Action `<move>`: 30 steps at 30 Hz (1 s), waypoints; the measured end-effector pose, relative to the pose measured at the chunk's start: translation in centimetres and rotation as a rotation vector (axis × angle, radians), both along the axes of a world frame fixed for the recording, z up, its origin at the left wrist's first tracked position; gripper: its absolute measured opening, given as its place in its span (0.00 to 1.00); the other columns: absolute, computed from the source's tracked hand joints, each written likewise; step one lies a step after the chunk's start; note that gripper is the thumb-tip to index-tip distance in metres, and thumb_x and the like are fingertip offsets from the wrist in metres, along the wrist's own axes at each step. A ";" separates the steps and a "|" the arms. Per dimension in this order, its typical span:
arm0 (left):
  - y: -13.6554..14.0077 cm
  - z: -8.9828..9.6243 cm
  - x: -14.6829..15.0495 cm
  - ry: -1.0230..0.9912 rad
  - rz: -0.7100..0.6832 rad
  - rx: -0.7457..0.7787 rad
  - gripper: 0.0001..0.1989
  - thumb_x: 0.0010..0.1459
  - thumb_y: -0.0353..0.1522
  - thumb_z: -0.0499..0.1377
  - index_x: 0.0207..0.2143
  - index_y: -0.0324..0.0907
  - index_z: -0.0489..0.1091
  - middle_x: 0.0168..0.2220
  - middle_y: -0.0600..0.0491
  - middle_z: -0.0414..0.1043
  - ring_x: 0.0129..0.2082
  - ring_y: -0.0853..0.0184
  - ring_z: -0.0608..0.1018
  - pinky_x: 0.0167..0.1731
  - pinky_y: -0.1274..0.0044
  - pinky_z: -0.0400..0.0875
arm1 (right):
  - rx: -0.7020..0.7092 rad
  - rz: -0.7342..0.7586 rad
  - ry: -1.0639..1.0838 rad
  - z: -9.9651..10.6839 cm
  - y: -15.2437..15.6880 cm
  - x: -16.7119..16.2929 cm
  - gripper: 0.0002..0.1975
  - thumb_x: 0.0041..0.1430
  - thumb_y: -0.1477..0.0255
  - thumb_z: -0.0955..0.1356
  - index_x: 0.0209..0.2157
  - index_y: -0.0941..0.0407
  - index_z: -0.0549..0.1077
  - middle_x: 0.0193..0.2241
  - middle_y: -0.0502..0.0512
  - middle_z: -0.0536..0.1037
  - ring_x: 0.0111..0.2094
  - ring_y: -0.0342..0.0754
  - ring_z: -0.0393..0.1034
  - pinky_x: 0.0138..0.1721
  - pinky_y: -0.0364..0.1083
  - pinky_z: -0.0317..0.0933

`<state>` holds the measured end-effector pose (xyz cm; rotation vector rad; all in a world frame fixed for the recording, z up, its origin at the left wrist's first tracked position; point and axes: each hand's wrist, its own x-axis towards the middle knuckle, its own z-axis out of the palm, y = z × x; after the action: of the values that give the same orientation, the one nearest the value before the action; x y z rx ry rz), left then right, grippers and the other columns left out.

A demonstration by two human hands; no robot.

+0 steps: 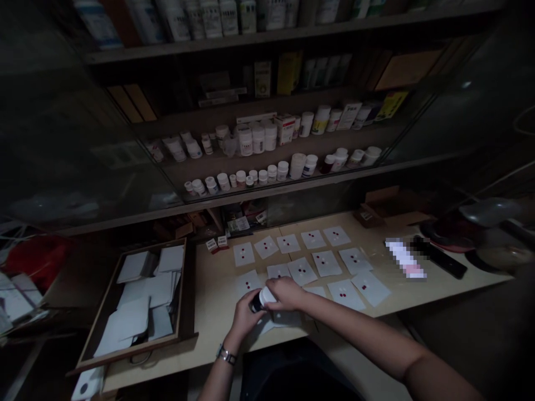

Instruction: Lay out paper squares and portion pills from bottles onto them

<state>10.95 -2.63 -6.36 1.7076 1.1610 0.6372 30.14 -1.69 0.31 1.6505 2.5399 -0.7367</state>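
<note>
Over the front of the table, my left hand (243, 313) is wrapped round a dark pill bottle (256, 303) with a white cap (266, 297). My right hand (286, 293) is closed on that cap from the other side. The bottle leans, its cap toward the right. Under and beyond both hands, square white papers (326, 263) lie in rough rows, most with dark red pills (302, 270) and some paler ones on them. Some papers nearest me are partly hidden by my hands and right forearm.
An open drawer (181, 303) of white paper packets stands at the left. Shelves with several medicine bottles (258, 137) rise behind the table. A cardboard box (388, 209), a black phone (443, 259) and two small boxes (212, 245) lie on the table.
</note>
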 end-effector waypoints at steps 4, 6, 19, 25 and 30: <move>0.0 0.7 0.7 0.053 0.006 0.065 0.27 0.40 0.24 0.65 0.47 0.42 0.71 0.46 0.47 0.74 0.47 0.59 0.75 0.50 0.67 0.68 | -0.038 -0.173 -0.107 0.4 -0.5 0.6 0.31 0.56 0.48 0.59 0.37 0.63 0.75 0.33 0.69 0.77 0.34 0.58 0.72 0.36 0.49 0.60; 0.2 0.8 0.7 0.065 0.002 0.077 0.27 0.40 0.24 0.65 0.47 0.42 0.71 0.46 0.47 0.74 0.46 0.59 0.75 0.49 0.67 0.68 | -0.018 -0.174 -0.026 0.9 -0.7 1.5 0.32 0.54 0.48 0.60 0.44 0.62 0.72 0.38 0.68 0.77 0.38 0.58 0.72 0.39 0.49 0.60; -0.8 0.3 1.7 0.056 0.016 0.032 0.28 0.39 0.24 0.65 0.47 0.44 0.71 0.46 0.48 0.75 0.46 0.59 0.75 0.50 0.66 0.68 | -0.025 -0.199 0.103 -0.2 -0.9 1.8 0.27 0.55 0.52 0.62 0.45 0.61 0.72 0.39 0.66 0.77 0.41 0.58 0.71 0.43 0.50 0.60; -0.7 0.2 1.4 0.001 0.082 0.004 0.25 0.40 0.26 0.65 0.46 0.40 0.71 0.46 0.46 0.74 0.46 0.58 0.75 0.50 0.65 0.68 | -0.006 -0.056 0.415 -0.8 -1.6 2.0 0.30 0.50 0.62 0.68 0.55 0.55 0.64 0.51 0.61 0.71 0.51 0.54 0.65 0.49 0.49 0.58; -0.6 0.0 1.5 -0.025 0.081 -0.013 0.25 0.42 0.28 0.66 0.46 0.39 0.71 0.46 0.45 0.74 0.46 0.58 0.75 0.50 0.65 0.68 | 0.012 -0.195 0.313 -1.3 -1.8 1.8 0.32 0.48 0.53 0.68 0.51 0.57 0.67 0.45 0.62 0.74 0.46 0.57 0.68 0.46 0.51 0.60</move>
<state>12.41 -3.27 -6.38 1.6441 1.2188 0.6969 31.95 -3.54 -0.95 1.9468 2.6033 -1.0760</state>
